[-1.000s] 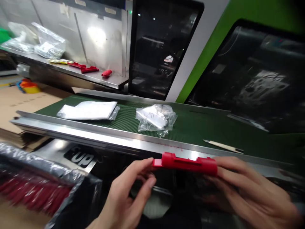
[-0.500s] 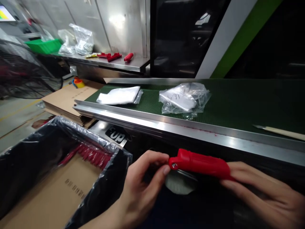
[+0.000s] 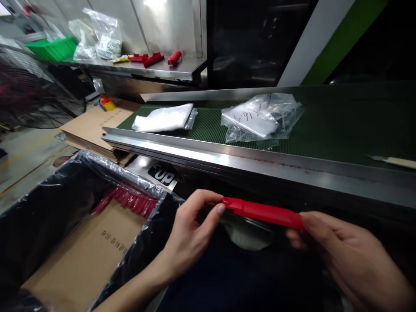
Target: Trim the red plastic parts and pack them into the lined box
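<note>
Red plastic bar, pinched at each end by my left hand and right hand; black-lined carton just left of the bar, green conveyor belt beyond it.

A black sign reads "up" in white, and the plastic bag carries handwritten marks, perhaps numerals.

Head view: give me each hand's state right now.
Left hand: closed, holding one end of the red plastic part.
Right hand: closed, holding its other end.
</note>
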Demonstrator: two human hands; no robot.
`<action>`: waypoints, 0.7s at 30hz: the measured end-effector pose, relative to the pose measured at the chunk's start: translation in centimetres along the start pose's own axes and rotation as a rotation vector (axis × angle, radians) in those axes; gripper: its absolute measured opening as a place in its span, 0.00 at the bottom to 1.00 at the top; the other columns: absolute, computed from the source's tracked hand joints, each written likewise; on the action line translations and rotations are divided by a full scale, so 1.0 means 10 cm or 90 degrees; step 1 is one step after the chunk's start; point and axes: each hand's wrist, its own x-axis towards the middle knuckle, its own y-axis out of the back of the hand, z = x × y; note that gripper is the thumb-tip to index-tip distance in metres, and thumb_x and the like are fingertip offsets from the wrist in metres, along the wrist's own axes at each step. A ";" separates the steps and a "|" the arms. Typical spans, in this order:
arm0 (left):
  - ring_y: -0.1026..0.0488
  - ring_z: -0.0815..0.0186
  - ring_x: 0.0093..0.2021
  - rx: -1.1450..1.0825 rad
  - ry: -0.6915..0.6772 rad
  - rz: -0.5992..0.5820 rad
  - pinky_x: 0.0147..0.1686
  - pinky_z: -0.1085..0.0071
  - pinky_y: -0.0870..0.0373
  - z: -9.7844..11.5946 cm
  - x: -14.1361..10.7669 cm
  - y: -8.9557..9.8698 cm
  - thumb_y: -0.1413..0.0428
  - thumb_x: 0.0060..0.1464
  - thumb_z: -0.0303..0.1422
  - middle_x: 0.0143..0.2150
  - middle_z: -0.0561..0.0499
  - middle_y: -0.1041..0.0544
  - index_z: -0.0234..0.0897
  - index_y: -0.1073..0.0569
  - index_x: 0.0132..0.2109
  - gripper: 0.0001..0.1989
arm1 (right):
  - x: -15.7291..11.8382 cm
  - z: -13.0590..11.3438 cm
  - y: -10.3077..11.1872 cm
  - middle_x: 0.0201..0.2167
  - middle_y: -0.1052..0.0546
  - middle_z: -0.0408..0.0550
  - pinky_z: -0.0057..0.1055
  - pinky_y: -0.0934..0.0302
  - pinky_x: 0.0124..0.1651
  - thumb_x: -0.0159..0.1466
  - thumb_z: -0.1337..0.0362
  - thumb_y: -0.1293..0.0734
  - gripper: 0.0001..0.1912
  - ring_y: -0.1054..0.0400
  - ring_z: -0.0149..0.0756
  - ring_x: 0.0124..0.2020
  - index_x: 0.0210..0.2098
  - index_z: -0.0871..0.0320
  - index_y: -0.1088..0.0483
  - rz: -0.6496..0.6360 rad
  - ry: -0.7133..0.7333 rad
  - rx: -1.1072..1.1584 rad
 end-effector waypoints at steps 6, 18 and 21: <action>0.37 0.64 0.61 0.226 -0.191 -0.101 0.61 0.69 0.40 0.05 0.11 0.13 0.43 0.60 0.36 0.61 0.44 0.33 0.39 0.38 0.63 0.26 | 0.11 -0.35 -0.28 0.17 0.28 0.45 0.19 0.38 0.22 0.62 0.41 0.37 0.28 0.33 0.30 0.20 0.19 0.56 0.29 -0.016 0.121 -0.139; 0.32 0.72 0.30 -0.031 -0.019 -0.083 0.31 0.79 0.36 -0.15 -0.13 -0.05 0.48 0.45 0.23 0.32 0.56 0.30 0.38 0.30 0.36 0.10 | 1.23 -1.11 -0.14 0.30 0.25 0.42 0.29 0.41 0.34 0.68 0.57 0.37 0.13 0.31 0.32 0.31 0.32 0.55 0.27 0.050 0.449 -0.548; 0.33 0.73 0.30 -0.075 0.027 -0.079 0.32 0.80 0.37 -0.25 -0.26 0.00 0.49 0.47 0.24 0.33 0.56 0.31 0.39 0.31 0.36 0.08 | 1.83 -1.18 0.01 0.40 0.24 0.47 0.36 0.38 0.46 0.67 0.62 0.36 0.08 0.31 0.36 0.40 0.40 0.59 0.27 0.044 0.427 -0.656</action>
